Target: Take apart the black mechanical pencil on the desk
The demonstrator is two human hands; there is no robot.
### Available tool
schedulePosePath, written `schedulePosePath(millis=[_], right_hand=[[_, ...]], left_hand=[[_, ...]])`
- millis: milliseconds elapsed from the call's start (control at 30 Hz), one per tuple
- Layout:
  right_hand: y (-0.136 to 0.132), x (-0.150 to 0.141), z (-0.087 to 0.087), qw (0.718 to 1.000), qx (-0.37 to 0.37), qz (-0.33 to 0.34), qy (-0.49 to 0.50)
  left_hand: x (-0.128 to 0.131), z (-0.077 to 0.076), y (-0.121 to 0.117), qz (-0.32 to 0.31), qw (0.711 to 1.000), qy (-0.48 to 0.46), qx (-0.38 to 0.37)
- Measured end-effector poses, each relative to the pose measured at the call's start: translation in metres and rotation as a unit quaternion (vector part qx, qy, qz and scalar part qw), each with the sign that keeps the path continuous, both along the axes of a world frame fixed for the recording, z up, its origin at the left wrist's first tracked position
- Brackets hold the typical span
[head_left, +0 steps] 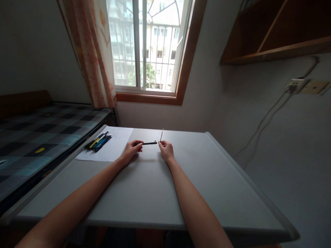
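My left hand (133,150) is closed on one end of a black pen (149,143), held level above the table and pointing right. A small pale bit shows near the pen's right end. Just beyond that end, my right hand (167,151) pinches a thin dark stick with a lighter upper tip, which looks like a pen refill (161,135). It stands nearly upright, leaning slightly right. The refill and the pen appear apart. To the left, several pens (99,141), black, blue and yellow among them, lie bunched on a white sheet of paper (119,137).
Both forearms reach over a light grey table (207,193) with raised side edges. A bed with a checked cover (59,120) stands at the left. Behind are a curtain (90,51) and a barred window; a cord (261,124) hangs from a wall socket at the right.
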State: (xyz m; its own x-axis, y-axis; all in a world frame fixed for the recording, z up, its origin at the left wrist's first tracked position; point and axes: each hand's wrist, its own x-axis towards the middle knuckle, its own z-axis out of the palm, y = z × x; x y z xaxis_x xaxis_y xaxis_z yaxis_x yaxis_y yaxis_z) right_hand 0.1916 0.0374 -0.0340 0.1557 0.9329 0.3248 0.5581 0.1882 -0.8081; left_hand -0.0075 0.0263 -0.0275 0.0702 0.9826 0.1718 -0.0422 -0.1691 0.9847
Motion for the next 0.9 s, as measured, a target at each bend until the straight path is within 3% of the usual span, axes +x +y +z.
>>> schedulePosePath(millis=[900], right_hand=[[0.0001, -0.0003, 0.0003, 1.000, -0.001, -0.001, -0.009]], left_hand=[[0.0011, 0.0034, -0.0025, 0.002, 1.000, 0.005, -0.001]])
